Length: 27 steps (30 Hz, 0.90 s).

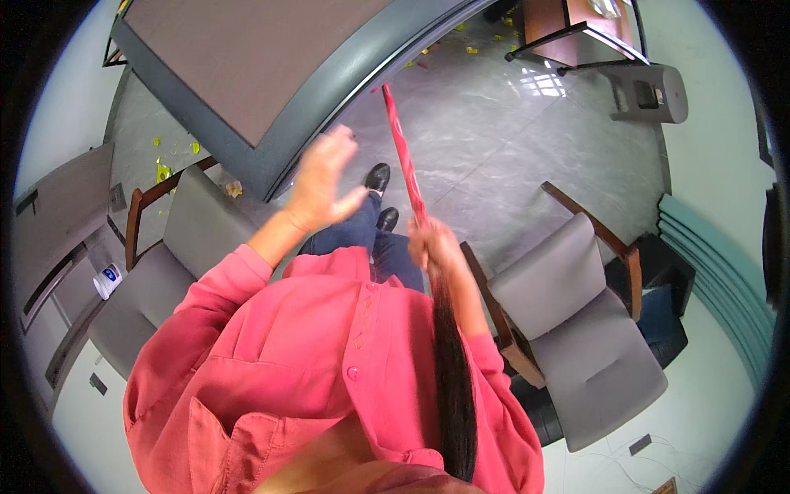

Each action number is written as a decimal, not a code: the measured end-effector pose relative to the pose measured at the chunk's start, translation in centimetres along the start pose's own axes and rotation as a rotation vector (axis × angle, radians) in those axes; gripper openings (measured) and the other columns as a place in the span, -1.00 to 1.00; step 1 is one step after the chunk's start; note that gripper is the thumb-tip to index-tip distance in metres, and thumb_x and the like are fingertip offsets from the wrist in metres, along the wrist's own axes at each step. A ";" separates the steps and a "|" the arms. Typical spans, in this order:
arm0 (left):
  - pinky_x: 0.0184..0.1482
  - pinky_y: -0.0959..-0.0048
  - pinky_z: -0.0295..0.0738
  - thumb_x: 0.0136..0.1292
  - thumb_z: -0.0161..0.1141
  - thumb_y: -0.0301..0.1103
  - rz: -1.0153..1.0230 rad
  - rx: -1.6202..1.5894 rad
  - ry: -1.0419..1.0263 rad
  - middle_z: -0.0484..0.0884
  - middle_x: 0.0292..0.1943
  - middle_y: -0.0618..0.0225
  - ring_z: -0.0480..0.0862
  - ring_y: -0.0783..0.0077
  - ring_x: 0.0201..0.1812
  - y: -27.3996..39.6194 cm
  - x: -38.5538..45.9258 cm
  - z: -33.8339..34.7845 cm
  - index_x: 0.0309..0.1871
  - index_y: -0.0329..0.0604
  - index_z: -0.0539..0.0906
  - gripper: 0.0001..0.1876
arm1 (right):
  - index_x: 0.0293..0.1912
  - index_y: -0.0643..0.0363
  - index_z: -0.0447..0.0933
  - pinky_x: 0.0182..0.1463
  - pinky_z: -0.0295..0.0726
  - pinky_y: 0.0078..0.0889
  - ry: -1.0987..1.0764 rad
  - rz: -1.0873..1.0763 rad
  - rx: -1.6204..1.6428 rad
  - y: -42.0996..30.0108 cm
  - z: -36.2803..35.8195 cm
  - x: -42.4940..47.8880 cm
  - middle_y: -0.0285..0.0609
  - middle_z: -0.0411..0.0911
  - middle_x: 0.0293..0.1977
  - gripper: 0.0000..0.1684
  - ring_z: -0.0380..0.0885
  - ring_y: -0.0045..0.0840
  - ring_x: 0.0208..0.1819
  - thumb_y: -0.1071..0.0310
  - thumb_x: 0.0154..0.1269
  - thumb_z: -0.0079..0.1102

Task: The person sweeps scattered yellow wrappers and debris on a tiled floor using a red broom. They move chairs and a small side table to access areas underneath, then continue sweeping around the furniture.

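My right hand [435,247] is closed around the near end of a long red handle [404,151] with pale streaks. The handle slants away from me over the floor, its far end beside the table's edge. Whether a tool head is fixed there I cannot tell. My left hand [324,179], slightly blurred, is raised near the table corner with thumb and fingers apart and nothing in it. Below it are my legs in blue jeans [345,234] and my black shoes [378,178].
A dark-framed table [290,123] spans the upper left. Grey-cushioned wooden armchairs stand at the left [210,204] and right [549,278]. Yellow-green scraps [163,171] litter the grey tiled floor [494,142]. A grey bin-like box [648,94] and a wheeled stand [580,37] are at the upper right.
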<state>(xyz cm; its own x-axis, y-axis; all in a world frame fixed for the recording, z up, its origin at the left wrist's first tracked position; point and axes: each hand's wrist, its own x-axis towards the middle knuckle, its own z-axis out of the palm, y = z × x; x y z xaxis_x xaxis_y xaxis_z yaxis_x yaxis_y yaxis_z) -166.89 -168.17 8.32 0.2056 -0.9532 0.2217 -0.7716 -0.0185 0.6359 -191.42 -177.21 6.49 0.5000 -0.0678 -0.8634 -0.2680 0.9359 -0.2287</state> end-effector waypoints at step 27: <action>-0.10 0.22 0.47 0.10 0.25 -0.19 0.244 -0.233 -0.533 0.56 -0.53 0.29 0.58 0.17 -0.32 14.0 27.6 34.1 -0.57 -0.08 0.55 -0.76 | 0.34 0.23 0.23 -0.03 0.50 -0.50 0.262 0.042 -0.360 -24.5 -22.9 -18.2 -0.25 0.49 -0.08 -0.39 0.49 -0.58 -0.12 0.45 0.32 0.10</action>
<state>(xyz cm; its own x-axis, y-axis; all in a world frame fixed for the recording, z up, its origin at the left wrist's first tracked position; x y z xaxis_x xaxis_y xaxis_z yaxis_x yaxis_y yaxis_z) -192.58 -204.99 -1.83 -0.3343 -0.9423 0.0200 -0.5945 0.2273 0.7713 -212.81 -206.78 17.51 0.2692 -0.1615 -0.9494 -0.5762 0.7629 -0.2932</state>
